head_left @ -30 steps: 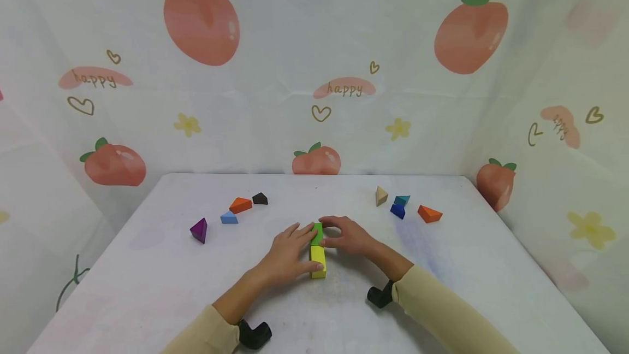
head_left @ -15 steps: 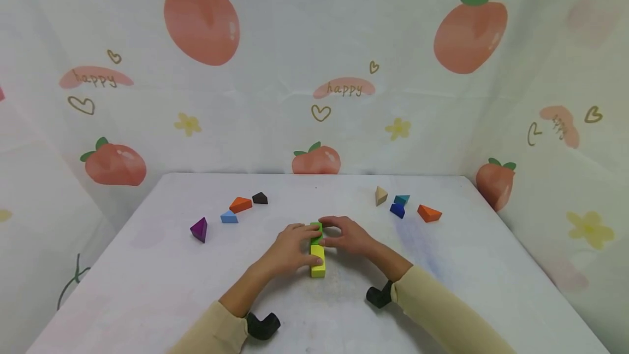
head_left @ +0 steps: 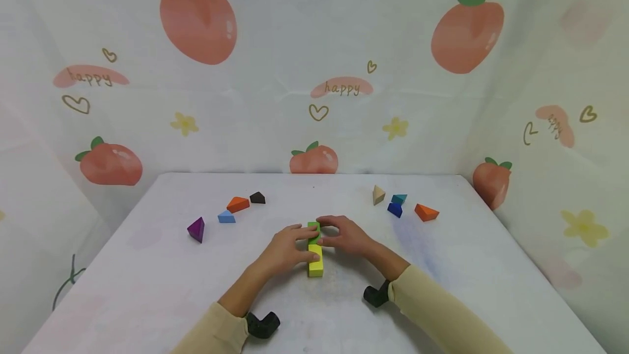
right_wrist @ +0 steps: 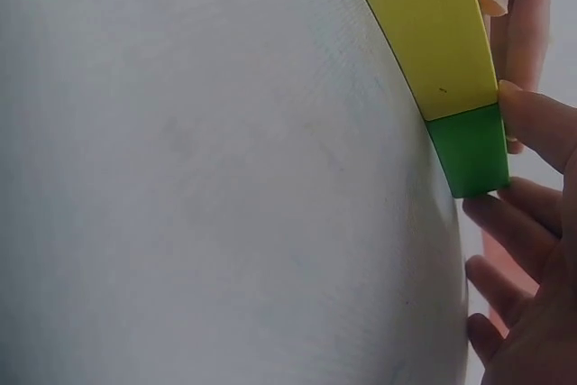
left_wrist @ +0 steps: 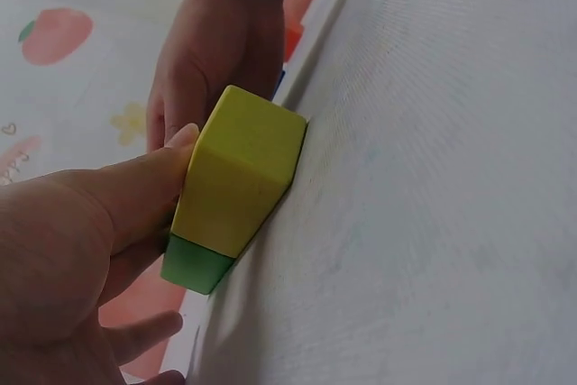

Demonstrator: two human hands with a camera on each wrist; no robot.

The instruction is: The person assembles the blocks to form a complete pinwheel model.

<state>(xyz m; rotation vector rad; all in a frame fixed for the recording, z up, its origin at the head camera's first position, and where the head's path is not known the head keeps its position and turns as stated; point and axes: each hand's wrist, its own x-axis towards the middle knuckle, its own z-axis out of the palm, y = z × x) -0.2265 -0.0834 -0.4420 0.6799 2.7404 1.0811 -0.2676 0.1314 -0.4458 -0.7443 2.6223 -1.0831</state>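
A yellow block (head_left: 315, 269) and a green block (head_left: 313, 225) lie end to end on the table, the green one farther away. My left hand (head_left: 284, 250) comes in from the left, thumb resting on the yellow block's top and fingertips over the green one. In the left wrist view the thumb (left_wrist: 158, 173) lies along the yellow block's upper edge. My right hand (head_left: 346, 235) pinches the green block from the right, index finger at its far end and thumb by the seam. The right wrist view shows the two blocks' ends meeting, with the green block (right_wrist: 471, 152) between thumb and index finger.
At the back left lie a purple block (head_left: 196, 230), a light blue triangle (head_left: 226, 217), an orange block (head_left: 238, 204) and a black block (head_left: 257, 198). Back right are a beige block (head_left: 378, 195), a teal block (head_left: 399, 199), a dark blue block (head_left: 395, 210) and another orange block (head_left: 426, 212).
My left hand has drawn its fingers closer together, and its thumb has slid forward along the yellow block. The right hand keeps its place at the green block.
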